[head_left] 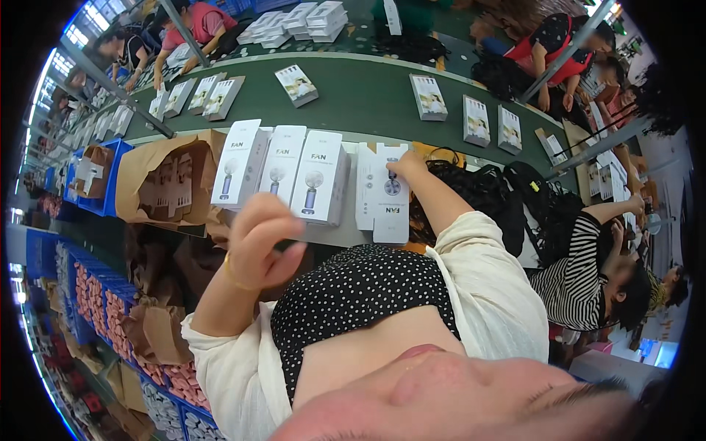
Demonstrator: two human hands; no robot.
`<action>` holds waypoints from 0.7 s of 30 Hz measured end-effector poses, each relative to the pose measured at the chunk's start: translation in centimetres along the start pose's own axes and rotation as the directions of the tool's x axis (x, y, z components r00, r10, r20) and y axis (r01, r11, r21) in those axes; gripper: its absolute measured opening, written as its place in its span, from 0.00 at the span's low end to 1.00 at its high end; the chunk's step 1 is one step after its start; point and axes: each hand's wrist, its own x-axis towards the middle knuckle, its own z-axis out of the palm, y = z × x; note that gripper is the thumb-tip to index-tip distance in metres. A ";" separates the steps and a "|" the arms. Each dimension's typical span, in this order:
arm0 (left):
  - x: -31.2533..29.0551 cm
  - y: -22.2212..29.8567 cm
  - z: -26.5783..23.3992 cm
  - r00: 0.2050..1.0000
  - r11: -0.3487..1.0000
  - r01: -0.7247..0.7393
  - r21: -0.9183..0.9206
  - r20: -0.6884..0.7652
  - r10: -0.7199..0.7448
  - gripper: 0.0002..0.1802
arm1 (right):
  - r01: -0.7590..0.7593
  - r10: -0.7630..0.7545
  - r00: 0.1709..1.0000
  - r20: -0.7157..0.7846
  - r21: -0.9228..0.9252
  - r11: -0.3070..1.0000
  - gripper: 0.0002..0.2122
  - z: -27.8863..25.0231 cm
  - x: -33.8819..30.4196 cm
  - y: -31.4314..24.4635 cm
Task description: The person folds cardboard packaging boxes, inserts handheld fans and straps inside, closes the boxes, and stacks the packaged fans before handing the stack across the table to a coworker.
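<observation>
My left hand is raised in front of my chest, its fingers loosely bent and the thumb apart, with nothing visible in it. My right hand grips the upper right part of a white fan box; some of its fingers are hidden. That box shows a printed fan, and a white flap sticks out at its near end. To its left, three white fan boxes stand side by side at the table edge, close beyond my left hand.
A brown paper-lined carton with white cardboard pieces sits at left, beside a blue crate. Black cords lie heaped at right. Several boxes lie on the green conveyor belt. Co-workers sit across and at right.
</observation>
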 end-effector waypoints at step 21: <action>-5.2 -13.9 13.1 0.377 0.234 0.789 -0.568 0.147 -0.914 0.14 | 0.595 -0.400 0.795 -0.457 0.719 0.360 0.10 0.5 -15.1 -3.9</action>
